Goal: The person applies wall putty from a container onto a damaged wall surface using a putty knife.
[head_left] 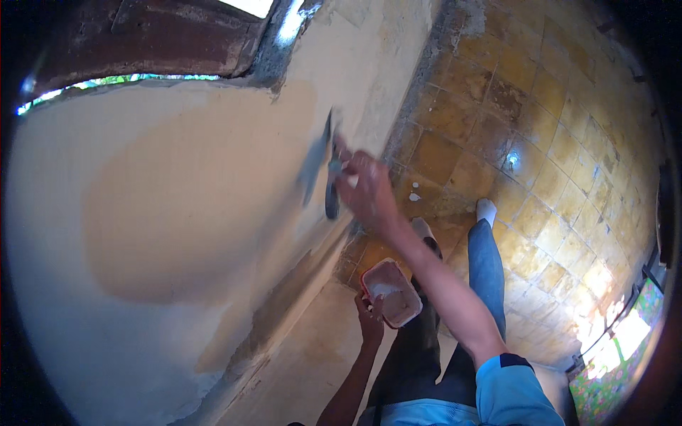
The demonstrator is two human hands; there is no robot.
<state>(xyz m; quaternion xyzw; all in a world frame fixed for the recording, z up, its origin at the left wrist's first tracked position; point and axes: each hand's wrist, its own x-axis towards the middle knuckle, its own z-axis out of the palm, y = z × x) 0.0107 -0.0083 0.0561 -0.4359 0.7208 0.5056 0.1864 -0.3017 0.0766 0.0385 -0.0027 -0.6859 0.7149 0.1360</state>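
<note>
From my end of the feed I had the R hand (368,186) out at the wall (57,248), fingers closed round a flat tool (332,202), prob. a filling knife. A finger seemed to run fwd along it, I'd guess for steering & pressure. The tool stood nearly edge-on to me, w/ some blur, so I couldn't tell if it was touching the wall or just off it; a greyish shape just L of it looked like its shadow.

The L hand (371,319) had a small red-rimmed tub (403,304) by its near L side, a digit hooked over the rim. The tub's open mouth faced up to me, in front of the legs (486,266) & beside the R forearm (440,284): prob. held close so it was in easy reach of the R hand. Some white paste (384,290) lay inside, toward the gripped side.

The feet were set apart on yellow-brown tiles (547,156), a steady stance for that reach, I figured. White spots (415,192) marked the tiles nr the wall, likely drips. Up top L, a dark wooden frame (149,35) edged the wall; a wide tan patch (177,192) below it was damp or shade, couldn't say.
</note>
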